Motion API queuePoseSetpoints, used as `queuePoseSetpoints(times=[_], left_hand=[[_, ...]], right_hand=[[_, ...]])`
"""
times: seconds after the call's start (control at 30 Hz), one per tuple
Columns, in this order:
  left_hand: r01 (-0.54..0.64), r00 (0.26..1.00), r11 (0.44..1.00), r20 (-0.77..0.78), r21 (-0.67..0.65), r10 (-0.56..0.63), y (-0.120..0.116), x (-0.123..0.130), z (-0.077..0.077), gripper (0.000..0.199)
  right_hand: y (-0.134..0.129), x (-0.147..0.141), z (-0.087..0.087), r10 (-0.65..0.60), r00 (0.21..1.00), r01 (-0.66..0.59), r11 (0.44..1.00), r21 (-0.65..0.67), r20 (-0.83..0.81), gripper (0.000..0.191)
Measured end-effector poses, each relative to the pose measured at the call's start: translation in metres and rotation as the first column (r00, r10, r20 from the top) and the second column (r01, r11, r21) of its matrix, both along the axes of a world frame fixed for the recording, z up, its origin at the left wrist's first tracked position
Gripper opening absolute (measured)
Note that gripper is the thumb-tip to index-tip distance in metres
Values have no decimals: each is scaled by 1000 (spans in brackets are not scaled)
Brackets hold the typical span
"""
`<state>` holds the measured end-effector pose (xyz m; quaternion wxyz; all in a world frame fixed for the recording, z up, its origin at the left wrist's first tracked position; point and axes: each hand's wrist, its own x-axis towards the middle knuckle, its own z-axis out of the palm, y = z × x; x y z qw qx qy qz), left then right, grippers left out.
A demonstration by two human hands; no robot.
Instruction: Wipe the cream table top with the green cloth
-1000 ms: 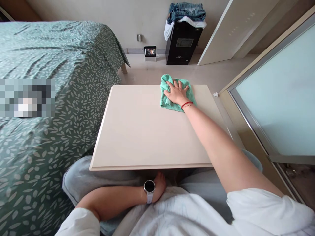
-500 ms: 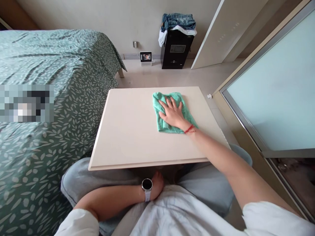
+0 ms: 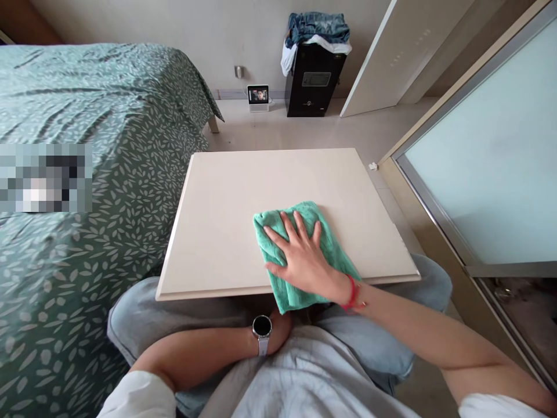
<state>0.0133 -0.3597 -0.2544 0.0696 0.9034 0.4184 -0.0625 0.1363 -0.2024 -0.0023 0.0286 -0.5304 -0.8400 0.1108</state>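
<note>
A green cloth [image 3: 335, 249] lies on the white tabletop [image 3: 217, 215], right of its middle, and its lower corner hangs over the near edge. My right hand [image 3: 302, 255] rests flat on the cloth with the fingers spread, a red string around the wrist. Below the near edge, close to my lap, is my left hand [image 3: 281, 332], with a watch [image 3: 261, 327] on the wrist. Its fingers are hidden under the table edge and the cloth corner.
A bed [image 3: 130, 174] with a green leaf-patterned cover stands at the left. Beyond the table are a small screen [image 3: 258, 97] on the floor and a black cabinet [image 3: 314, 81] topped with jeans [image 3: 317, 28]. A frosted glass panel [image 3: 491, 151] is at the right.
My right hand and the green cloth have moved toward me and slightly left, from the far part of the tabletop to its near edge. My left hand has stayed in place.
</note>
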Motion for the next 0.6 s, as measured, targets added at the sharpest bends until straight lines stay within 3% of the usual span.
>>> queuePoseSetpoints(times=[0.17,0.33,0.47,0.6], left_hand=[[189,966,982,-180,-4,-186,1,-2,17,33],[199,959,980,-205,-7,-196,3,1,26,31],[199,951,980,-239,-15,-197,3,5,27,31],[205,949,979,-240,-21,-204,4,4,28,27]], right_hand=[[101,-41,5,-72,997,72,997,16,-11,79],[186,-71,10,-121,991,122,992,12,-48,77],[228,-80,11,-124,989,126,992,16,-81,76],[245,-83,12,-129,987,132,991,22,-100,74]])
